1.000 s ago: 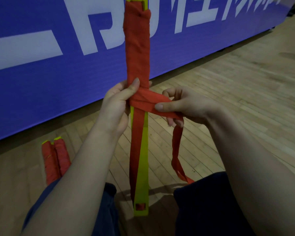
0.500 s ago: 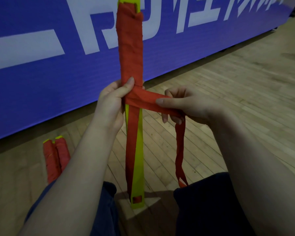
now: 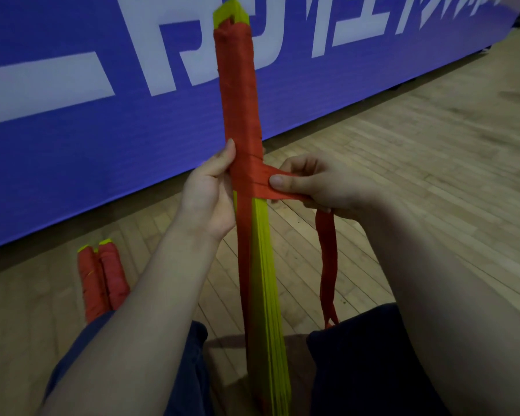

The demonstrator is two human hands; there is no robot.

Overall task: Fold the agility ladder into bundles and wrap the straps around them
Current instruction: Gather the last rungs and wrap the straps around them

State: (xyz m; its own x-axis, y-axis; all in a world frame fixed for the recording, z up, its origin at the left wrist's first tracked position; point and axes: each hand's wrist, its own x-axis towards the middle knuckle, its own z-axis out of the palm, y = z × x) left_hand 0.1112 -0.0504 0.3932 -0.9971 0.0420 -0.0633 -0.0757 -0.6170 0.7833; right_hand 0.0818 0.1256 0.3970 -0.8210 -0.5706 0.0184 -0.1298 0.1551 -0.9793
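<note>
Head view shows your left hand [image 3: 207, 193] curled round the tall bundle of flat yellow-green ladder rungs [image 3: 272, 265]. Its thumb lies up the front, pinning the last turn of wrapping. Your right hand [image 3: 315, 184], just beside the bundle, pinches the red fabric strap [image 3: 263, 180] between thumb and curled fingers and draws it taut across the front. The loose tail [image 3: 327, 259] hangs from under that hand down to your right thigh. Above your hands the bundle is covered in red almost to its top, where only a yellow-green tip shows. Below them the rung edges are bare, with one red band running down the left side to the lower end, which stands between your legs. By my reading this bundle is folded and roughly half wrapped, with the lower stretch and the securing of the tail left to do; I cannot tell whether the tail is long enough. Further out on your left, two short red-wrapped bundles [image 3: 102, 280] lie side by side on the wooden plank floor [image 3: 403, 145], partly hidden by your leg and apparently finished, near the blue banner with white lettering [image 3: 72, 145].
</note>
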